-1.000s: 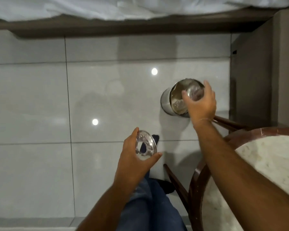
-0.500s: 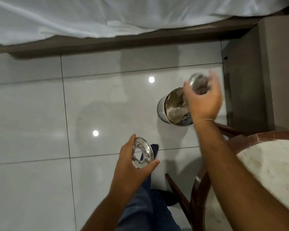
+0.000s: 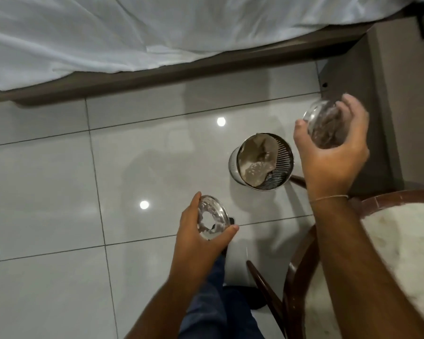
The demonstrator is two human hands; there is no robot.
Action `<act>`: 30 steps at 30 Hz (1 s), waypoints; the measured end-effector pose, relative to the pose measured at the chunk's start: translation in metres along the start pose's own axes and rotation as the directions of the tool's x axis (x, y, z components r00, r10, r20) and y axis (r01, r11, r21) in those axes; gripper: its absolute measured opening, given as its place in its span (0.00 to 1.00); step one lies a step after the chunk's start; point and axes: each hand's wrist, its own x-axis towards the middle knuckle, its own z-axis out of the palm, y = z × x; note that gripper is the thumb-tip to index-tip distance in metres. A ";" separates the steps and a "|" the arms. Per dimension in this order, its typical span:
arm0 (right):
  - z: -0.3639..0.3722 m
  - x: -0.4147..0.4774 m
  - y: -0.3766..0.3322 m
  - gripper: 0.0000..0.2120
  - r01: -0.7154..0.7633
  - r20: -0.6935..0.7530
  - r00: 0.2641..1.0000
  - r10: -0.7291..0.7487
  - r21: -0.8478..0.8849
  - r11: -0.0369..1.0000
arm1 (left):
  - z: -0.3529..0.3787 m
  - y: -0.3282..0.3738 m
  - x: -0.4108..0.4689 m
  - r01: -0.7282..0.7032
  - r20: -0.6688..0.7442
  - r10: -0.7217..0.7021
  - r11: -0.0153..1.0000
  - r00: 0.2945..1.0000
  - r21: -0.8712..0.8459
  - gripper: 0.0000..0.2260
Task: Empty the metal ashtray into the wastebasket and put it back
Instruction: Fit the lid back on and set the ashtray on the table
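My right hand (image 3: pixel 333 155) grips the round metal ashtray bowl (image 3: pixel 324 126), held up and to the right of the wastebasket, its dark ashy inside turned toward me. My left hand (image 3: pixel 198 238) holds the ashtray's shiny ring-shaped lid (image 3: pixel 212 217) by its edge, lower and to the left. The perforated metal wastebasket (image 3: pixel 283 162) stands on the tiled floor between my hands, with crumpled paper and ash inside.
A round wooden table with a pale marble top (image 3: pixel 402 253) fills the lower right. A bed with white sheets (image 3: pixel 132 33) runs along the top. A brown cabinet (image 3: pixel 389 94) stands at the right. My blue trouser leg (image 3: pixel 213 309) is below.
My right hand has lifted the ashtray bowl up and to the right, away from the wastebasket's mouth. My left hand has kept the lid in about the same place.
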 end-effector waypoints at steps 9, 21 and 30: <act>-0.083 -0.054 0.017 0.25 -0.670 0.211 0.727 0.653 0.425 0.609 | 0.042 0.054 -0.009 -0.150 0.229 0.140 0.988 0.963 0.028 0.49; -0.209 -0.175 0.072 0.15 -0.771 0.421 0.634 0.648 0.398 0.497 | 0.140 0.090 -0.079 -0.486 0.713 0.270 0.866 0.647 0.113 0.51; -0.275 -0.236 0.093 0.18 -0.812 0.334 0.492 0.804 0.508 0.286 | 0.206 0.078 -0.134 -0.622 0.848 0.213 0.766 0.486 0.163 0.51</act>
